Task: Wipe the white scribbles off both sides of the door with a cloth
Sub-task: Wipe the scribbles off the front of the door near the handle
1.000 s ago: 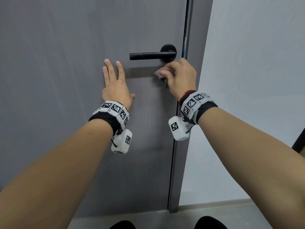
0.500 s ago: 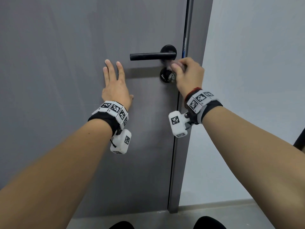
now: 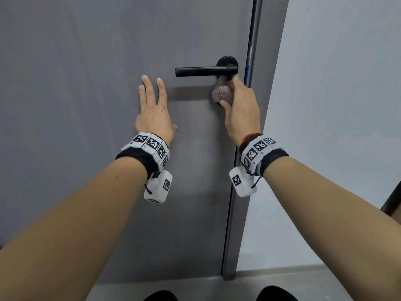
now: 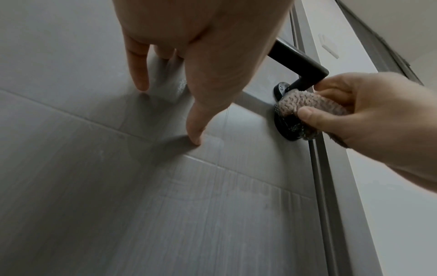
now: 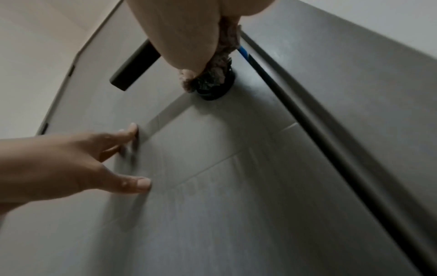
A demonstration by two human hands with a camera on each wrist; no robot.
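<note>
The grey door (image 3: 86,83) fills the left of the head view; I see no white scribbles on it, only faint smears. A black lever handle (image 3: 204,71) sticks out near the door's right edge. My left hand (image 3: 155,109) lies flat on the door left of the handle, fingers straight. My right hand (image 3: 240,105) grips a bunched pinkish-brown cloth (image 3: 222,94) and presses it on the black lock rosette just under the handle. From the left wrist the cloth (image 4: 309,106) covers the rosette (image 4: 287,130), pinched by thumb and fingers. In the right wrist view the cloth (image 5: 212,72) hides most of the rosette.
A grey door frame (image 3: 256,148) runs down right of the door, with a blue mark (image 3: 246,70) at the edge by the handle. A pale wall (image 3: 336,127) lies to the right. Grey floor (image 3: 217,287) and two dark shoe tips show at the bottom.
My right hand moved with the cloth from just left of the lock, up toward the handle's base, then back down onto the rosette. The left hand stayed flat on the door.
</note>
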